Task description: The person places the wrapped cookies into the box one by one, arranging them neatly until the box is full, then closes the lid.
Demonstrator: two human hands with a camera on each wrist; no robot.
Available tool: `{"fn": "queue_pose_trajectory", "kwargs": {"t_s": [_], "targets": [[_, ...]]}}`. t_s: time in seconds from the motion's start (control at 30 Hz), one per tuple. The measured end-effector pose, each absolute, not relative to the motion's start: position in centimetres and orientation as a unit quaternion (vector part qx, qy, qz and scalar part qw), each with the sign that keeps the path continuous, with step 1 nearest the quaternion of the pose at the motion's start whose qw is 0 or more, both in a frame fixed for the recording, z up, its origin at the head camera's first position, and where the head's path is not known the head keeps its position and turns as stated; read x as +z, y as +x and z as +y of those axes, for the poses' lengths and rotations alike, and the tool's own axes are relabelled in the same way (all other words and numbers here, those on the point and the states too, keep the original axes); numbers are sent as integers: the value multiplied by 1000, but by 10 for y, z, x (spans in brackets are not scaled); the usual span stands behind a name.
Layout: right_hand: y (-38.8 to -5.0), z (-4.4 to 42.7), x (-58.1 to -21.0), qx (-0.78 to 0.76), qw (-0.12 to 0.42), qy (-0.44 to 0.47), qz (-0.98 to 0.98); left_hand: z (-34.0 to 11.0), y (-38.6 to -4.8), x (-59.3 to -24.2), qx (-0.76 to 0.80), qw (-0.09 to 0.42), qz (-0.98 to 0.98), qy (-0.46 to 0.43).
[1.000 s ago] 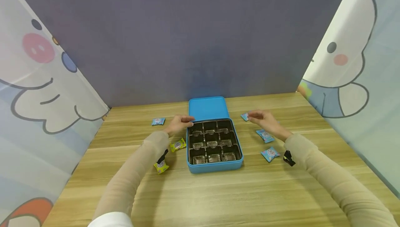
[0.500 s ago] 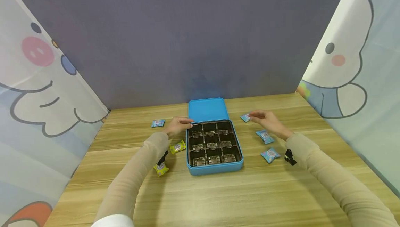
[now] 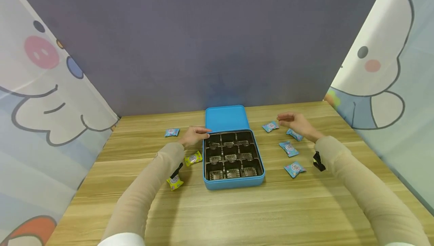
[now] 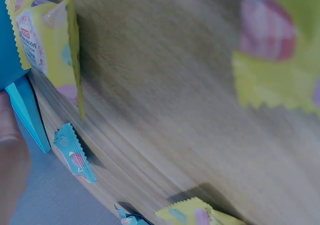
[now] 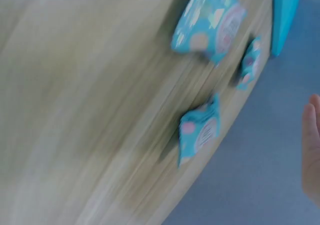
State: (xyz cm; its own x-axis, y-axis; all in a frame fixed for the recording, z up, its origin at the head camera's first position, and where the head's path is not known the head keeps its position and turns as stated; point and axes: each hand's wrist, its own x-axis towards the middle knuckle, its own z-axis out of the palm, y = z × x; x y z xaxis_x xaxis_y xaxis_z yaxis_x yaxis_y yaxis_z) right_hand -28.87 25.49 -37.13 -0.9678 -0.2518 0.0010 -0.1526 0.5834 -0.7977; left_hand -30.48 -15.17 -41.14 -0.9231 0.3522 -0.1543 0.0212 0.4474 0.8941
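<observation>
A blue tin [image 3: 234, 181] stands open mid-table, its black tray divided into several bare compartments. My left hand [image 3: 192, 136] rests at the tin's back left corner, fingers nearly straight on the rim; whether they pinch it is unclear. To the right, my right hand [image 3: 296, 122] hovers with straight, loosely joined fingers and holds nothing. Near it lie a blue wrapped sweet [image 3: 270, 126] and another blue sweet [image 3: 294, 134], partly below the hand. Two more blue ones, a middle sweet [image 3: 289, 148] and a front sweet [image 3: 294, 169], lie closer to me.
Left of the tin lie a blue sweet [image 3: 172, 132], a yellow sweet [image 3: 193, 158] and another yellow sweet [image 3: 174, 182] beside my wrist. The tin's lid [image 3: 226, 118] lies open at the back, before a grey wall [image 3: 223, 42]. Printed curtains [image 3: 383, 61] hang at both sides.
My right hand has moved right and slightly away from the farthest blue sweet, which now shows fully. Another blue sweet has come into sight under it. The left hand has stayed.
</observation>
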Motion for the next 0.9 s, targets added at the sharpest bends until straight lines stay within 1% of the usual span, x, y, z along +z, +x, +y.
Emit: {"fn": "queue_pose_trajectory", "kwargs": {"t_s": [0.17, 0.3, 0.5, 0.67, 0.9], "targets": [[-300, 260, -374, -430, 73, -119, 892, -153, -302, -411, 518, 161, 833, 108], [-307, 260, -374, -416, 76, -140, 895, -153, -301, -412, 517, 158, 834, 109], [-319, 257, -376, -427, 92, -151, 887, -153, -300, -414, 511, 156, 839, 103], [-328, 257, -386, -444, 114, -149, 876, -152, -299, -416, 514, 156, 838, 99], [-336, 255, -405, -430, 113, -152, 883, -153, -297, -417, 516, 153, 837, 98]]}}
